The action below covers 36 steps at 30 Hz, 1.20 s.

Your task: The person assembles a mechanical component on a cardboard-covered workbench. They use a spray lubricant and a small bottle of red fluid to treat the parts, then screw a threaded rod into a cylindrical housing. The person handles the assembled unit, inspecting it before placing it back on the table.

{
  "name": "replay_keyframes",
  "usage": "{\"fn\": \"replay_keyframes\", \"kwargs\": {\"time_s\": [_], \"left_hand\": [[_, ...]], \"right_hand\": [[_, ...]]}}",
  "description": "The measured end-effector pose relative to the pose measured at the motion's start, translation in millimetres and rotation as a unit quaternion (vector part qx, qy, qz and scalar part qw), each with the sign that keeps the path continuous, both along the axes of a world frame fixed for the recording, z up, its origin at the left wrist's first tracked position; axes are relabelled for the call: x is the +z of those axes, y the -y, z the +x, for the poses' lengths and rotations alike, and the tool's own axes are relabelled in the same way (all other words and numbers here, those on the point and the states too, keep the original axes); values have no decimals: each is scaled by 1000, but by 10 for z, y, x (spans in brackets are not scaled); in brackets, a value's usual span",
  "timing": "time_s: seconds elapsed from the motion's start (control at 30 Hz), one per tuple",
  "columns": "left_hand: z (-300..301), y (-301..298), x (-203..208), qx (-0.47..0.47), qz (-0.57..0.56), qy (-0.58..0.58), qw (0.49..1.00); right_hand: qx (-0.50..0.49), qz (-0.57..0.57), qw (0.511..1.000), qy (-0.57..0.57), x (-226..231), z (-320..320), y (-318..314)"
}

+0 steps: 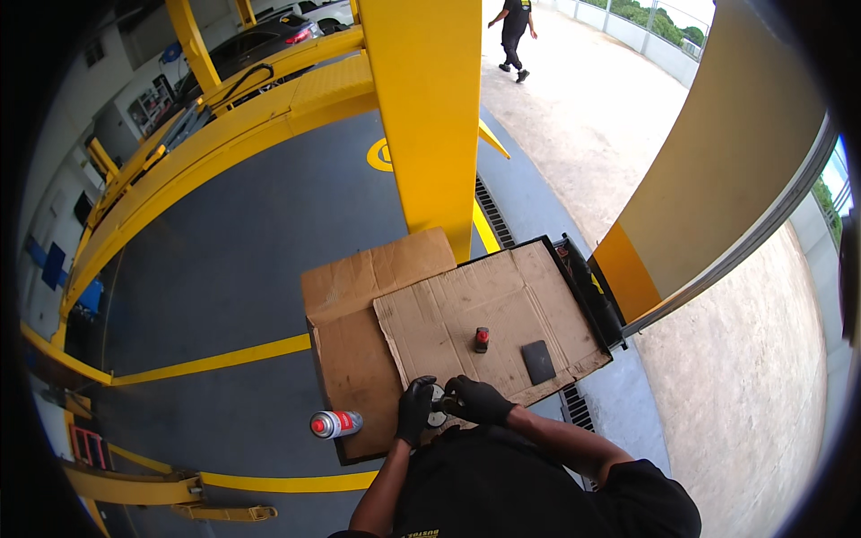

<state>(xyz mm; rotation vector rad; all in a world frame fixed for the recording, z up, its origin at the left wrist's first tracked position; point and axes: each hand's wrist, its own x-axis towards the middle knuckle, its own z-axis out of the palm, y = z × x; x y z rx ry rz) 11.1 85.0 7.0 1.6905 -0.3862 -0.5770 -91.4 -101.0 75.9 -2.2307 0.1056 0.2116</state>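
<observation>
Round pale part point(437, 418) is right by the near edge of the counter point(577, 294), close to the person's torso point(502, 489), between a black-gloved left hand point(415, 411) and right hand point(480, 401). Going big to small: yellow post point(426, 117) past the far side, then cardboard point(475, 287) covering the counter. The left one grips the part's left side; the right one is curled in opposite, seemingly pinching something small I can't make out. Spray can point(337, 423) is at the left edge, so imo a stray left forearm point(381, 489) could knock it off. Dark flat block point(539, 362) and little red-topped thing point(482, 340) look safe enough. Biggest worry: uneven grip or slick gloves, and the part drops, maybe over the edge.
</observation>
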Motion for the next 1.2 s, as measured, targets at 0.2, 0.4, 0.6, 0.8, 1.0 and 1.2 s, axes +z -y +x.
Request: {"fn": "replay_keyframes", "kwargs": {"time_s": [0.2, 0.4, 0.6, 0.8, 1.0, 1.2], "left_hand": [[60, 19, -89, -16, 25, 43, 999], [50, 49, 12, -17, 32, 30, 999], [35, 18, -78, 10, 41, 41, 998], [-16, 66, 3, 9, 41, 49, 998], [-72, 14, -24, 48, 34, 22, 998], [-101, 94, -42, 55, 39, 64, 996]], "right_hand": [[-38, 6, 997, 63, -80, 19, 12], [-47, 23, 997, -60, -214, 20, -29], [22, -26, 979, 201, -114, -19, -63], [0, -31, 996, -78, -269, 147, 5], [11, -31, 983, 180, -209, 4, -72], [-83, -18, 996, -37, -563, 193, 29]]}}
